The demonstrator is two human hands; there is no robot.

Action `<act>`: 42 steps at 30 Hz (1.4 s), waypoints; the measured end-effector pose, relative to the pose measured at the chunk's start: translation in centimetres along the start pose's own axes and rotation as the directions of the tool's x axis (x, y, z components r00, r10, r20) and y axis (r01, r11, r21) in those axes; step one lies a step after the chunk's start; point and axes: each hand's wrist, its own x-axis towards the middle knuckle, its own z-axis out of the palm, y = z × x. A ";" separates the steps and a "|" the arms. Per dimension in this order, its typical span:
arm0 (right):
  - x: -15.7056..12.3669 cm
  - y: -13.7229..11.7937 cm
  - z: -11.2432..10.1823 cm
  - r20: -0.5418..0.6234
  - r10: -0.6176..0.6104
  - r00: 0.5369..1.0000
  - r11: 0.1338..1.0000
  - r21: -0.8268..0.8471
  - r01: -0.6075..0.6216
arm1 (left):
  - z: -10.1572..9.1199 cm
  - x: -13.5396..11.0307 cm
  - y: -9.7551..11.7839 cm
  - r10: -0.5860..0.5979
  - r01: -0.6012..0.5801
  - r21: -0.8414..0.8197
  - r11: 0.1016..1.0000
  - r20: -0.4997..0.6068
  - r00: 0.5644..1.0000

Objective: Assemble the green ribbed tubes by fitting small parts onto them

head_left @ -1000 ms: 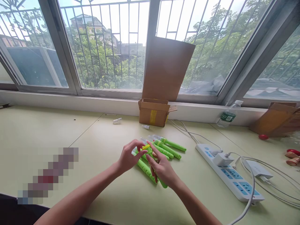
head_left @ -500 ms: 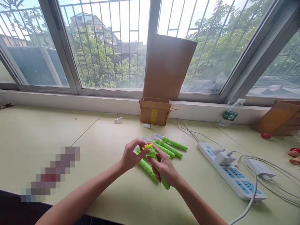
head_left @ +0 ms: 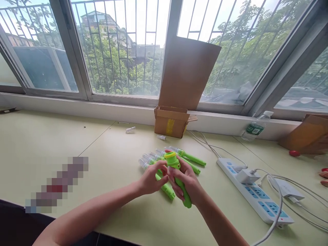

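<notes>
My right hand (head_left: 186, 181) is wrapped round a green pen-shaped plastic piece (head_left: 176, 171) with a yellow ring at its round top, held tilted above the table. Fingertips of my left hand (head_left: 152, 180) pinch the same piece just below its top. Beneath and behind both hands lies a pile of several similar green pieces (head_left: 188, 158) with clear tips, spread on the pale green table (head_left: 77, 164).
A small open cardboard box (head_left: 171, 122) stands by the window ledge, a tall cardboard sheet (head_left: 188, 71) leaning behind it. A white power strip (head_left: 256, 193) with plugs and cables lies at right. A water bottle (head_left: 255, 128), two small clear caps (head_left: 130, 130) and more cardboard (head_left: 304, 135) sit farther back.
My right hand has lifted the green piece from the pile and turned its round top towards me. My left hand moved from the pile onto this piece.
</notes>
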 end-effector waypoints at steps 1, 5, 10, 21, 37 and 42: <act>0.0 0.0 0.0 0.010 0.006 1.000 1.000 -0.016 -0.006 | 0.0 0.0 0.0 0.018 -0.018 0.028 0.999 -0.007 1.000; 0.3 1.2 -0.4 -0.032 -0.018 0.999 0.992 -0.124 0.014 | -1.2 0.3 0.0 0.027 -0.017 0.072 0.997 -0.137 0.990; 0.8 3.1 -0.6 -0.084 -0.064 0.994 0.942 -0.334 0.033 | -2.7 0.5 -0.3 0.085 -0.081 0.031 0.996 -0.213 0.973; 0.4 2.6 -0.2 -0.124 -0.020 0.992 0.900 -0.435 -0.036 | -2.3 0.4 -0.2 0.214 -0.177 0.176 0.968 -0.221 0.951; 0.3 4.2 -0.4 -0.133 -0.004 0.991 0.909 -0.414 -0.052 | -2.0 0.2 -0.7 0.242 -0.185 0.241 0.953 -0.235 0.941; 0.4 4.5 -0.6 -0.136 -0.006 0.991 0.910 -0.412 -0.051 | -2.1 0.2 -0.6 0.233 -0.180 0.226 0.957 -0.233 0.944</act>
